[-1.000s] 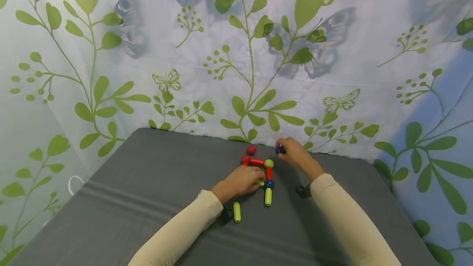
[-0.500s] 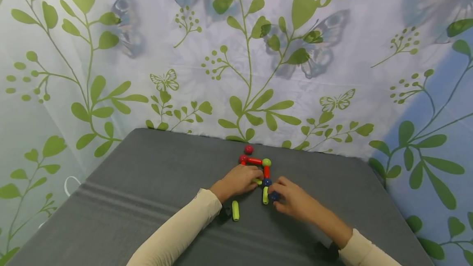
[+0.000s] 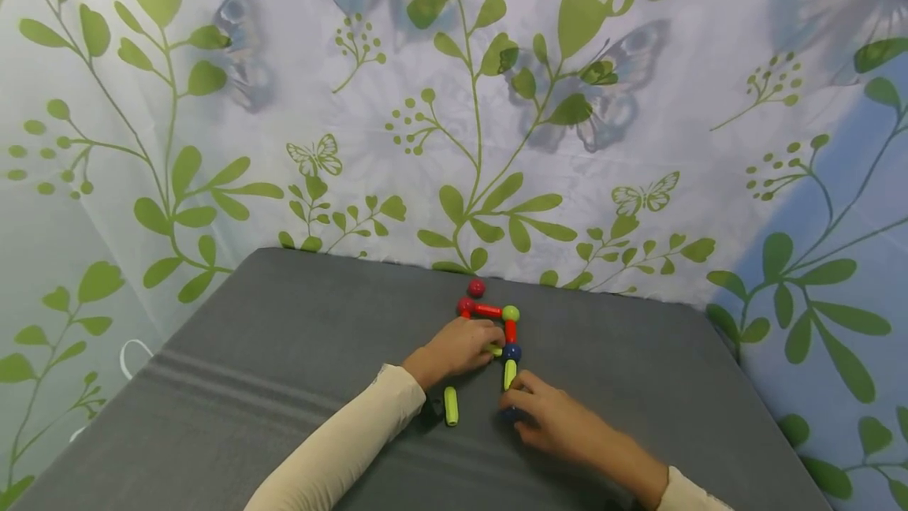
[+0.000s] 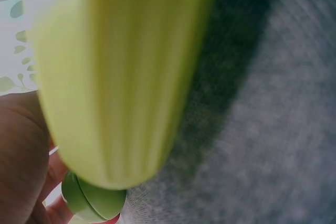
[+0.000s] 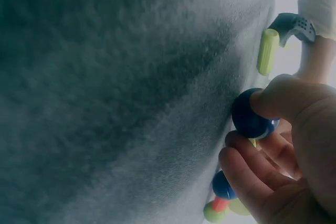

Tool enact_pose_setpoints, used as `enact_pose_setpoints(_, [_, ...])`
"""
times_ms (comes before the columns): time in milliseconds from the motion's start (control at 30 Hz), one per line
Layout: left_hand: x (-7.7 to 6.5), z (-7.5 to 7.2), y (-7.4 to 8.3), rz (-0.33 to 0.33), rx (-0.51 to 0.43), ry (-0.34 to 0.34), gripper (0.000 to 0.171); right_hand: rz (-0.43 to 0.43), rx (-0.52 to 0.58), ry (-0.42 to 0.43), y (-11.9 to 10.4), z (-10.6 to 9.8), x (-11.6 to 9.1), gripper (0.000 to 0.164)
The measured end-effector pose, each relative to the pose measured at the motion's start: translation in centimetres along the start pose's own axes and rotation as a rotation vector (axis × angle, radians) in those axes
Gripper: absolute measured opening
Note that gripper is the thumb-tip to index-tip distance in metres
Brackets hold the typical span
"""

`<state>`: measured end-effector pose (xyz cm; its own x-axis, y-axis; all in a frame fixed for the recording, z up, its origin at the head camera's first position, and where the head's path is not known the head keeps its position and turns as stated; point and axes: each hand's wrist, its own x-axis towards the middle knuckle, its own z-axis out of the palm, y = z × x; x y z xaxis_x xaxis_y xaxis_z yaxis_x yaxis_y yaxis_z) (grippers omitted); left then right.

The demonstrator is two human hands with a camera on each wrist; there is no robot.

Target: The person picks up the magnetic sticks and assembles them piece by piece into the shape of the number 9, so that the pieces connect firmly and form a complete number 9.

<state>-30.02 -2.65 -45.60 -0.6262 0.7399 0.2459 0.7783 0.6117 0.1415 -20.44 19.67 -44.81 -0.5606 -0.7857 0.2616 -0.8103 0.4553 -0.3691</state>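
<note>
Right hand [image 3: 549, 416] has come from the far edge of the table [image 3: 319, 306] toward the near edge, loose blue ball [image 5: 248, 119] with it; left hand [image 3: 463, 344] is where it was.

Head: the joined run sits near the far edge, around mid-width. Order: red corner ball [image 3: 465, 305], red stick [image 3: 488, 311], green corner ball [image 3: 511, 313], second red stick [image 3: 511, 331] toward the near edge, blue corner ball [image 3: 512, 352]. Off that: outward green stick [image 3: 510, 371] pointing at the near edge, plus inner green stick [image 3: 494, 350] running under the left hand. Loose red ball [image 3: 476, 288] closest to the far edge. Loose green stick [image 3: 451, 406] beside the left wrist. Right fingers at the outward stick's near end; can't tell if the ball touches it. Curtain [image 3: 284, 38] beyond the far edge, leaf and butterfly print.

Left wrist: fingers curled onto a seamed green ball [image 4: 89, 198], bit of red beneath. Loose green stick fills the foreground, blurred.

Right wrist: thumb and fingers in a narrow pinch on the loose blue ball. Grey band [image 5: 302, 29] on the left wrist, past the loose green stick.
</note>
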Motion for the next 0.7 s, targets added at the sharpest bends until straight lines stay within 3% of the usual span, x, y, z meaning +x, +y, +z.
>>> enact_pose_setpoints(367, [-0.16, 0.11, 0.15, 0.01, 0.014, 0.012, 0.019, -0.006, -0.081, 0.059, 0.76, 0.73, 0.31, 0.037])
enact_pose_setpoints(700, [-0.2, 0.25, 0.19, 0.019, 0.016, 0.034, 0.019, 0.028, -0.072, 0.041, 0.82, 0.65, 0.27, 0.037])
